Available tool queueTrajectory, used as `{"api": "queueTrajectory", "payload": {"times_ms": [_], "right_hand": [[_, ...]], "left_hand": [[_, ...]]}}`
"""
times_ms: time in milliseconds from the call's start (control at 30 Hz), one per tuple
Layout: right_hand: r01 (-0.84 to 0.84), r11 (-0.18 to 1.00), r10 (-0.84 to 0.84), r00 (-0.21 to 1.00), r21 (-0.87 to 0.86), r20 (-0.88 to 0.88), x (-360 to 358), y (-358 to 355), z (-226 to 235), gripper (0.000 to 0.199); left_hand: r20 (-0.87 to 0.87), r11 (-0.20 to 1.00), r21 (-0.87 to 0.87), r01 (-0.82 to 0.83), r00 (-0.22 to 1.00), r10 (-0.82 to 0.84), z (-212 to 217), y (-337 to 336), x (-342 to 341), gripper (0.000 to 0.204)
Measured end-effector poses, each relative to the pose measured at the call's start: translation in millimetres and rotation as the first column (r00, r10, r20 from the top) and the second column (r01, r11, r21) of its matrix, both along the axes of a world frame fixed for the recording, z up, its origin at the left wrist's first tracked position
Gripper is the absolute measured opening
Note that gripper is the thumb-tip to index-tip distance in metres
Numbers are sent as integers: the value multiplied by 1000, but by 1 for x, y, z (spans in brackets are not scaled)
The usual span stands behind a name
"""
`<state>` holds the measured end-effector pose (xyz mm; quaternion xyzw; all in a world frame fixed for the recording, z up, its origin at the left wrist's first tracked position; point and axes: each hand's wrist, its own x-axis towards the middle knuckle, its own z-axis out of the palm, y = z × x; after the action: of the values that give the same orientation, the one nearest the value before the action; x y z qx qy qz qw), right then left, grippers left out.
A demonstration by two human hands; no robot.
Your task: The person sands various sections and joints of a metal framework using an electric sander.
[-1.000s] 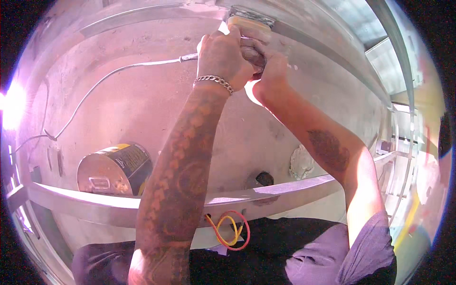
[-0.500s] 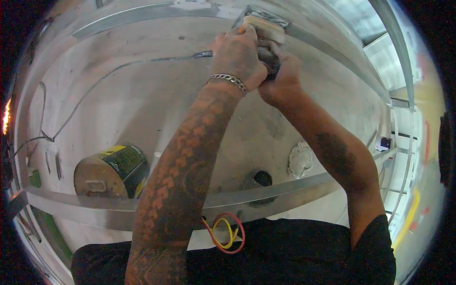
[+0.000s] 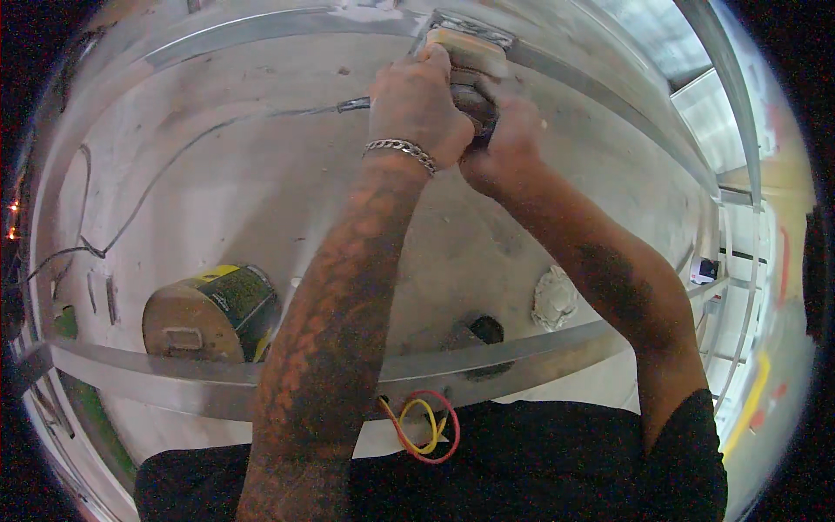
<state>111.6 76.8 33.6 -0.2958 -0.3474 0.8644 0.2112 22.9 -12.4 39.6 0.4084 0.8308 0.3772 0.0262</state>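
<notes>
A power tool (image 3: 474, 83) is gripped by both hands at the upper centre of the frame. The left hand (image 3: 417, 109) is closed over its dark body from the left, a chain bracelet (image 3: 400, 150) being worn at the wrist. The right hand (image 3: 504, 143) is wrapped around the tool from the right and below, touching the left hand. The tool's tan, rectangular head is pressed against a metal rail (image 3: 609, 104) that is seen curving across the top of the frame and down the right side. A black cord (image 3: 174, 157) is seen running from the tool leftward and down across the grey floor (image 3: 261, 209) toward the left edge.

A can (image 3: 209, 313) with a yellow and dark label is seen lying on its side at the lower left, just behind a second rail (image 3: 522, 357) that crosses the lower part of the frame. Red and yellow wires (image 3: 422, 426) are looped below that rail at the lower centre. A crumpled white wad (image 3: 554, 297) is seen on the floor at the centre right, near the right forearm.
</notes>
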Motion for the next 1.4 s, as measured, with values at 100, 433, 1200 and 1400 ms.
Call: {"api": "queueTrajectory", "payload": {"times_ms": [100, 433, 1200, 1400], "right_hand": [[-330, 261, 13, 941, 907, 339, 6, 9, -12, 31], [227, 973, -215, 960, -45, 178, -5, -17, 34, 22], [40, 997, -35, 997, -68, 69, -11, -14, 9, 35], [17, 998, -21, 998, 63, 52, -2, -11, 3, 32]], "left_hand": [[81, 997, -38, 68, 995, -65, 4, 1, -5, 50], [-52, 999, -30, 32, 998, -33, 10, 1, 4, 64], [-28, 1000, -15, 14, 999, -15, 3, -7, -9, 55], [50, 996, -7, 84, 995, -83, -5, -1, -9, 57]]}}
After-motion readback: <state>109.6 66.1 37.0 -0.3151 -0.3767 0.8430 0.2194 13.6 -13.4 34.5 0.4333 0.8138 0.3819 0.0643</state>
